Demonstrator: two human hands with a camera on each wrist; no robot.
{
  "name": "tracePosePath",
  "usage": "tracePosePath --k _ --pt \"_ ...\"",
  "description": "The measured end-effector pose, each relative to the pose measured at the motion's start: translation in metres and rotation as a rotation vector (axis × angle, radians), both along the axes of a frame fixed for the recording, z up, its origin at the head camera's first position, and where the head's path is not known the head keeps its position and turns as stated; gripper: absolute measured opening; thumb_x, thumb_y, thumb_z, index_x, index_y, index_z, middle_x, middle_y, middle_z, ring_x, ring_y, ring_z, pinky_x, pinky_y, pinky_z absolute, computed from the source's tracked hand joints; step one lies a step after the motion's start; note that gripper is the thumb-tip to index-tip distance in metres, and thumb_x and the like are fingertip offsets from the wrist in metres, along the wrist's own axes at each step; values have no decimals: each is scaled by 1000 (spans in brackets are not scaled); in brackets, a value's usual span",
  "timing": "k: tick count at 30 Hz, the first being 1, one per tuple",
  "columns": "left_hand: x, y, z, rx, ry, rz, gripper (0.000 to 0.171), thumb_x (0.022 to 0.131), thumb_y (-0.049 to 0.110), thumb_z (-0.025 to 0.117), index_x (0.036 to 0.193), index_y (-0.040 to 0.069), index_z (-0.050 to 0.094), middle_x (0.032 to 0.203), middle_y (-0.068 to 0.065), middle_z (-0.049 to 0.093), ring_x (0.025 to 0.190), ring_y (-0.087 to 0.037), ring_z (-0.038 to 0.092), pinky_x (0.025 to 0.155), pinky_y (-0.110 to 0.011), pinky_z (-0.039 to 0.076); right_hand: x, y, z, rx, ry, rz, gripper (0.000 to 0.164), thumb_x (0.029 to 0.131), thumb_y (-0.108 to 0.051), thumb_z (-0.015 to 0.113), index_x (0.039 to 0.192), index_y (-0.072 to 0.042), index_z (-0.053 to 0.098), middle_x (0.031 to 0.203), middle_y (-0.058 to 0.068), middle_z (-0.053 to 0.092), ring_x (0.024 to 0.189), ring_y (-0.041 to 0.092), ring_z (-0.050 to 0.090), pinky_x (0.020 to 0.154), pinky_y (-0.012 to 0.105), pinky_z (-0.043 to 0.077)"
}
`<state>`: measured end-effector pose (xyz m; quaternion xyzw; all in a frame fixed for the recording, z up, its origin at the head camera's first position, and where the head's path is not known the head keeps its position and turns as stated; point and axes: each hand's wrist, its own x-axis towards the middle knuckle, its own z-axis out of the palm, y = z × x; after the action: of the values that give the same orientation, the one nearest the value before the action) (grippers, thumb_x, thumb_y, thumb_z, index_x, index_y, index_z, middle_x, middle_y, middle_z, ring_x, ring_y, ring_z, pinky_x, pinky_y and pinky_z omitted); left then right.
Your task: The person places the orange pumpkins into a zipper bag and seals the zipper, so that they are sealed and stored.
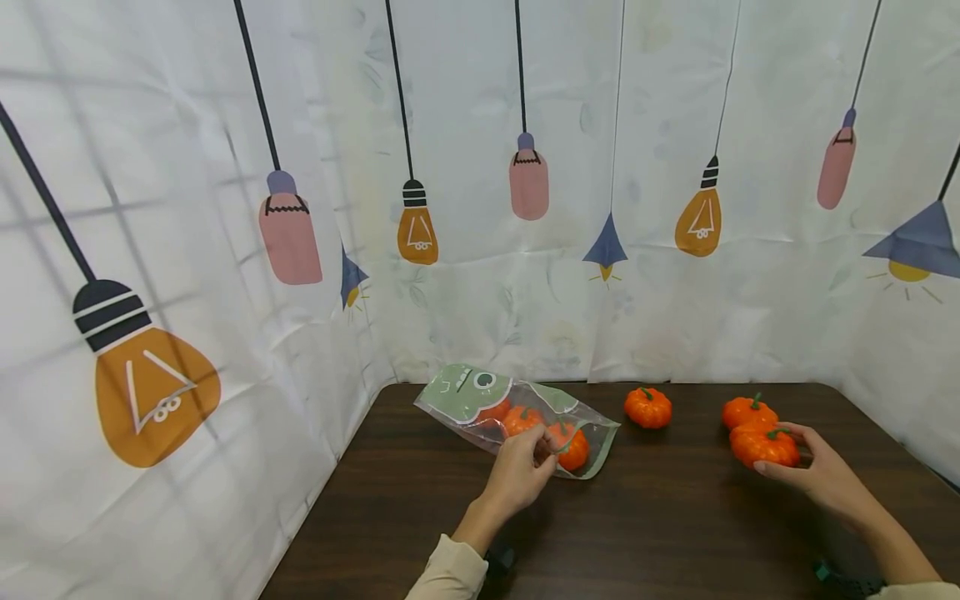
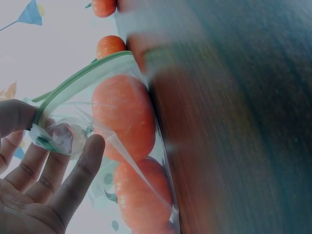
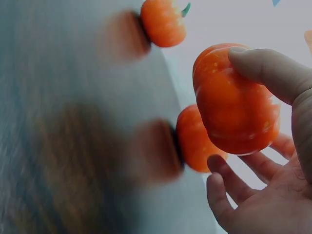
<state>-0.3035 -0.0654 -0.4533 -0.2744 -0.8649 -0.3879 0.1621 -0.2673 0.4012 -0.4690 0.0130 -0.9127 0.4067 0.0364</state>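
Observation:
A clear zip bag (image 1: 459,393) with a green printed end lies at the left of the table, with several small orange pumpkins (image 1: 573,448) inside. My left hand (image 1: 516,468) pinches the bag's edge near its green-rimmed mouth (image 2: 80,73), thumb on one side and fingers on the other. In my right hand (image 1: 825,477) is another small pumpkin (image 1: 763,446), gripped between thumb and fingers. The right wrist view shows this held pumpkin (image 3: 236,107) raised beside a second one. That loose pumpkin (image 1: 748,410) sits on the table just behind it.
One more loose pumpkin (image 1: 648,407) stands near the table's back edge, between the bag and the right hand. The dark wooden table (image 1: 637,533) meets a white curtain (image 1: 480,317) printed with hanging lamps along the back and sides.

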Motion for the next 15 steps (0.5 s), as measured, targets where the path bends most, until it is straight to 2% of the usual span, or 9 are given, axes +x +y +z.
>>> tracePosePath --k 6,9,15 --pt "0 0 0 2 3 -1 13 87 6 73 89 16 64 79 4 67 69 1 54 67 -16 48 -2 -15 15 -4 48 12 93 98 -39 67 157 8 13 152 42 23 124 57 40 80 51 53" --pt "-1 0 0 0 8 0 13 87 6 72 89 16 64 79 4 67 69 1 54 66 -16 48 -4 -22 23 6 90 14 92 97 -38 69 157 6 16 150 41 28 123 55 41 79 47 53" --pt "0 0 -1 3 -3 2 14 87 7 73 89 17 64 79 4 67 69 -1 55 67 -16 49 -10 -37 37 11 133 36 86 96 -35 70 156 3 21 146 37 36 118 44 49 74 29 51"
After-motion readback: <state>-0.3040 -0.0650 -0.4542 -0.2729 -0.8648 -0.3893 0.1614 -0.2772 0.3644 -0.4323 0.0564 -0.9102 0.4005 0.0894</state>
